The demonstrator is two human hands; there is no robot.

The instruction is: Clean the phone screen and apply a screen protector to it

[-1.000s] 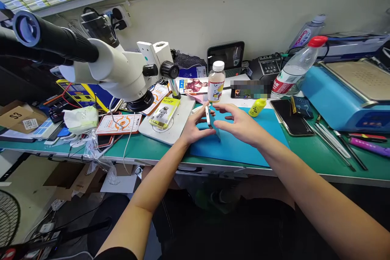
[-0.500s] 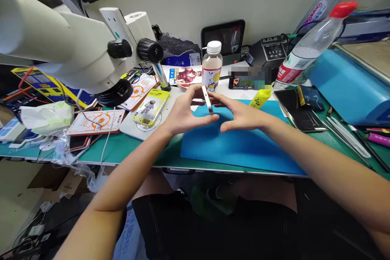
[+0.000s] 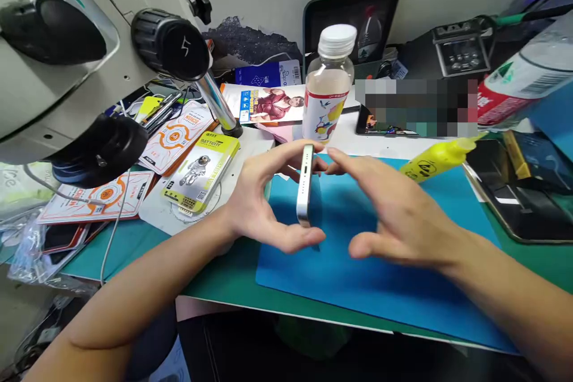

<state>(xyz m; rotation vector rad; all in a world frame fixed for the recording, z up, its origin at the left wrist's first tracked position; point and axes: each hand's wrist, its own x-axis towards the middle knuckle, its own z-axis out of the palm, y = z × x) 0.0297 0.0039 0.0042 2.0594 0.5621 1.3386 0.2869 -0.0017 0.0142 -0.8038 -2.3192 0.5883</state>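
Note:
A smartphone stands on edge in the air above a blue mat, its end with the charging port and speaker holes facing me. My left hand grips it, thumb at the lower edge and fingers at the upper edge. To its right, my right hand is open, thumb and fingers spread apart. The right fingertips are close to the phone's far side; whether they touch it I cannot tell.
A microscope looms at the left beside a yellow battery box. Behind the hands stands a drink bottle. A yellow squeeze bottle, a dark phone and a red-labelled bottle are at the right.
The view has come closer to the bench and the hands. The phone remains in my left hand, its port end now plainer to see. My right hand stays open beside it.

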